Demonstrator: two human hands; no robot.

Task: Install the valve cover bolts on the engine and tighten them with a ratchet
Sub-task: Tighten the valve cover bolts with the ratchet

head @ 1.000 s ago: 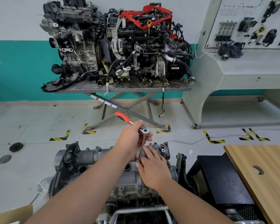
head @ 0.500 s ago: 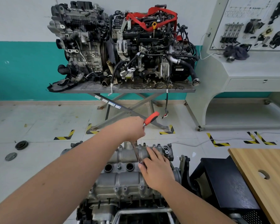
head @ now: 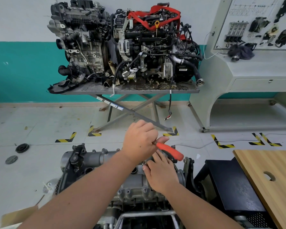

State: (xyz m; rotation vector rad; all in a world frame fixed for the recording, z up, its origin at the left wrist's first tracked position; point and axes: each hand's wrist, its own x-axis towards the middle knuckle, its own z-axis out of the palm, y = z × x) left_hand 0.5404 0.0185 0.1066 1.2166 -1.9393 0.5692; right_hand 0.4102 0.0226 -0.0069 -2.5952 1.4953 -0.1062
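Observation:
A grey engine with its valve cover stands in front of me at the bottom centre. My left hand grips a ratchet with an orange handle; the handle points right and toward me. The ratchet's head and extension are hidden under that hand. My right hand rests on the cover's right part, its fingertips at the base of the extension. Small bolts sit along the cover's near edge.
Two large engines sit on a grey scissor table by the far wall. A grey training bench stands right. A wooden board and a black box lie near right. Round parts lie on the floor left.
My left hand has swung the ratchet handle clockwise, from pointing far left, past upper right, to pointing right and toward me. My right hand stayed at the extension's base.

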